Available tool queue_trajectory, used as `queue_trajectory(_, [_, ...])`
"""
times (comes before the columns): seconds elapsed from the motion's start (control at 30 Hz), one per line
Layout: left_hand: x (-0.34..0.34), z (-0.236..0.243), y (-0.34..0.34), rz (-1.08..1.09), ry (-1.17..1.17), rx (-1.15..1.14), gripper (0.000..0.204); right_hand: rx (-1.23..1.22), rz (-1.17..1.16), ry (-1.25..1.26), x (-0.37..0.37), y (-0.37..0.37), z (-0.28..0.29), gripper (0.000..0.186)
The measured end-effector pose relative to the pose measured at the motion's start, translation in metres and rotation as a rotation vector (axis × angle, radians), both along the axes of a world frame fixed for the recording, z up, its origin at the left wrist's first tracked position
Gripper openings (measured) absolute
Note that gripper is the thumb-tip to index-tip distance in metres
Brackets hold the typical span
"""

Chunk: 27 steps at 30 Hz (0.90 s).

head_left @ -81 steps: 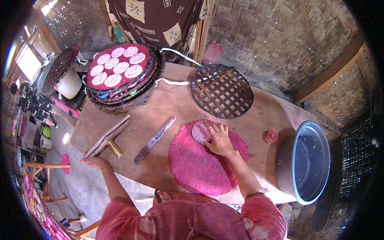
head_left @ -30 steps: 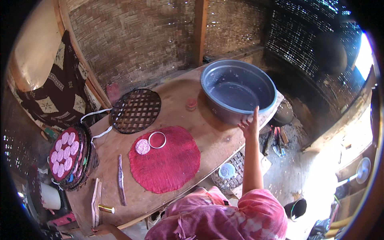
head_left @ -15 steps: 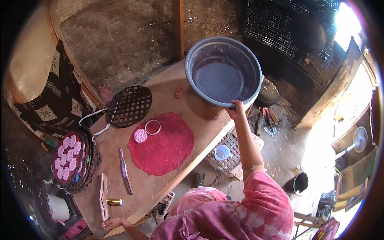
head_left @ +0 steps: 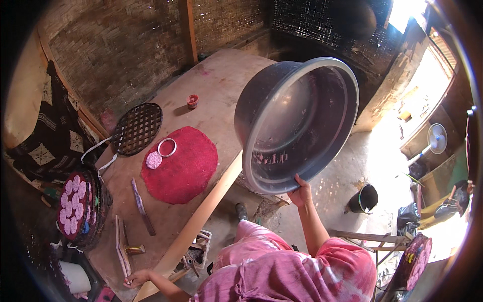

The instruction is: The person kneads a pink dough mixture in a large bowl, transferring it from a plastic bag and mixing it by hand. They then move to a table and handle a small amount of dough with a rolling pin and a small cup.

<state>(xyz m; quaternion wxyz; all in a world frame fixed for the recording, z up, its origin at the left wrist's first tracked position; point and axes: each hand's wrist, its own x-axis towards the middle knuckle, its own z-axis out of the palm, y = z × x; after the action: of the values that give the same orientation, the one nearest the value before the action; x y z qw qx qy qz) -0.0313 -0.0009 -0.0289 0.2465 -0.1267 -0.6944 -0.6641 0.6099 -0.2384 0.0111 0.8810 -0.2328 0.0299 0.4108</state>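
Observation:
In my right hand [head_left: 301, 193] is the large grey plastic basin [head_left: 297, 131], gripped by its rim and tilted on its side over the table's right edge. My left hand [head_left: 138, 278] is closed at the near end of the paired wooden strips [head_left: 122, 246]; whether it grips them or the table edge I cannot tell. Beside the strips lie a gold cylinder [head_left: 135, 249] and a loose stick [head_left: 143, 206]. A red round mat [head_left: 183, 178] bears a pink speckled disc [head_left: 153, 160] and a white ring [head_left: 167, 147]. A small red container [head_left: 192, 100] stands on the table [head_left: 221, 75].
A dark lattice tray [head_left: 137, 128] and stacked trays with pink discs [head_left: 75, 206] are at the left, near a white bucket [head_left: 75, 279]. On the floor at the right are a black bucket [head_left: 363, 200] and a white fan [head_left: 436, 137]. A wooden frame [head_left: 362, 239] is at lower right.
The basin has been lifted from the table and tipped onto its side, my right hand under its rim. The view has shifted. The red mat, disc and ring stay in place.

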Motion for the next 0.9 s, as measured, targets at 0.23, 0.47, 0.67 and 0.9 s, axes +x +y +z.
queue_trajectory(0.23, [0.036, 0.097, -0.021, -0.03, 0.461, -0.048, 0.042, -0.073, 0.194, 0.028, -0.037, -0.049, 0.011, 0.034])
queue_trajectory(0.47, [0.176, 0.165, -0.013, -1.582, 0.327, -0.363, 0.059, -0.294, 0.383, -0.09, -0.078, -0.056, 0.021, 0.029])
queue_trajectory(0.67, [0.271, 0.134, -0.045, -1.933, -0.367, -0.607, 0.061, -0.528, 0.496, -0.128, -0.052, -0.058, 0.019, 0.032])
queue_trajectory(0.9, [0.437, 0.175, -0.098, -2.074, -0.669, -0.386, 0.055, -0.501, 0.661, -0.158, 0.087, -0.12, 0.004, 0.043])
